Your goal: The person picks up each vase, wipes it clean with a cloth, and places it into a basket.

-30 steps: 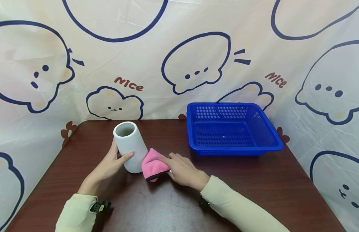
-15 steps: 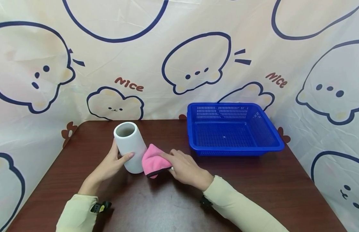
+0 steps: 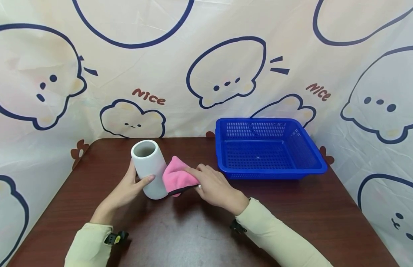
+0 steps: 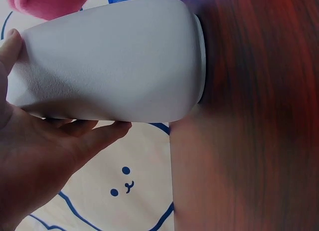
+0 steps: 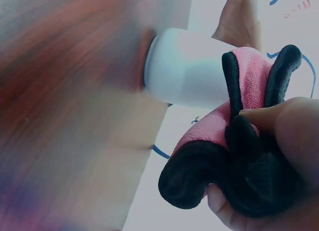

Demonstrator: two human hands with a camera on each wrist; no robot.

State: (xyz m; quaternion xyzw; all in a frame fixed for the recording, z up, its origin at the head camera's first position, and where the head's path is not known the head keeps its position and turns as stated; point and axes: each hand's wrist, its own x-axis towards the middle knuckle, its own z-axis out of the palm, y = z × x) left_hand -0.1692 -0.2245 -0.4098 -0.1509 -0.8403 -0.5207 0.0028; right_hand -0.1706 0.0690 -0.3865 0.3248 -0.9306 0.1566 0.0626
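Observation:
A white vase (image 3: 153,174) with a round open top stands on the brown table. My left hand (image 3: 127,187) grips it from the left, thumb across the front; in the left wrist view the fingers curve along the underside of the vase (image 4: 109,61). A pink cloth (image 3: 177,176) with black edging is bunched in my right hand (image 3: 216,187), its near face against the vase's right side. Seen from the right wrist, the cloth (image 5: 254,79) is folded and pinched between thumb and fingers; part of the fingers is hidden by it.
A blue plastic basket (image 3: 271,171) with mesh walls stands at the back right of the table (image 3: 199,237). Behind the table hangs a cream sheet (image 3: 179,66) with cartoon outlines. Each wrist wears a black strap (image 3: 115,238).
My right hand has moved the pink cloth upward along the vase's right side. The left hand and the vase stay in place.

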